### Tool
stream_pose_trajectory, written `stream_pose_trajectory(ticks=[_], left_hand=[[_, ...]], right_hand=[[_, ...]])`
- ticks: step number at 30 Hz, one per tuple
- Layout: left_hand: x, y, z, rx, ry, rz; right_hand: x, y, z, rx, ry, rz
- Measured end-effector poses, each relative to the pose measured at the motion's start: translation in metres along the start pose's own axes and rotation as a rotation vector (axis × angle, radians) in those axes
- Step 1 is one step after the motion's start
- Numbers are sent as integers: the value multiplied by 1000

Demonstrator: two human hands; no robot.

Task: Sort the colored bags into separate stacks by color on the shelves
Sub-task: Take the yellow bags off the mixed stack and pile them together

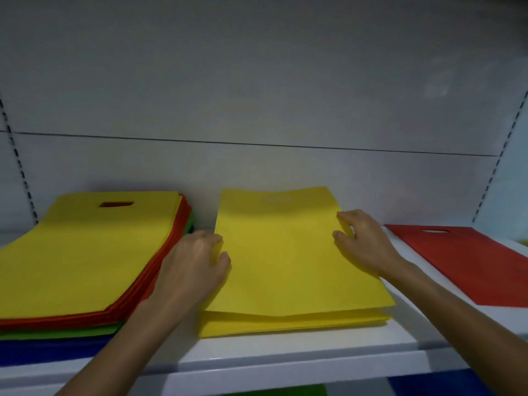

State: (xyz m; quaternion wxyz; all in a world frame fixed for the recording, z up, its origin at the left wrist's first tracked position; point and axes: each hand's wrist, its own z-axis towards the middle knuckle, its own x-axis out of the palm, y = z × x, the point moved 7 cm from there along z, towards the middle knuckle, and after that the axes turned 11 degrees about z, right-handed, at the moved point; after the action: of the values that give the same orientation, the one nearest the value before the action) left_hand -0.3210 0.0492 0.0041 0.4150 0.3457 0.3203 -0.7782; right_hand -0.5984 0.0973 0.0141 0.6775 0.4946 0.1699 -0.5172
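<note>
Lining white shelf (285, 347): mixed stack (80, 252), yellow stack (285, 267), red bag (471, 261); grey wall (257, 81).

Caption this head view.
Left hand and right hand hold a yellow bag on its stack, between a mixed pile and a red bag.

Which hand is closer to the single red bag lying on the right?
Right. The right hand is at the right edge of the yellow stack, beside the red bag; the left hand is at its left edge.
</note>
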Motion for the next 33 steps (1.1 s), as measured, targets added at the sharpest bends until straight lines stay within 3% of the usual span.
stream_pose_trajectory(ticks=[6, 23, 33], left_hand=[[21, -3, -22, -51, 104, 85], [29, -2, -16, -87, 152, 93], [50, 0, -17, -61, 280, 140]], right_hand=[[29, -24, -14, 74, 190, -27], [38, -30, -9, 73, 189, -59], [46, -47, -13, 175, 356, -102]])
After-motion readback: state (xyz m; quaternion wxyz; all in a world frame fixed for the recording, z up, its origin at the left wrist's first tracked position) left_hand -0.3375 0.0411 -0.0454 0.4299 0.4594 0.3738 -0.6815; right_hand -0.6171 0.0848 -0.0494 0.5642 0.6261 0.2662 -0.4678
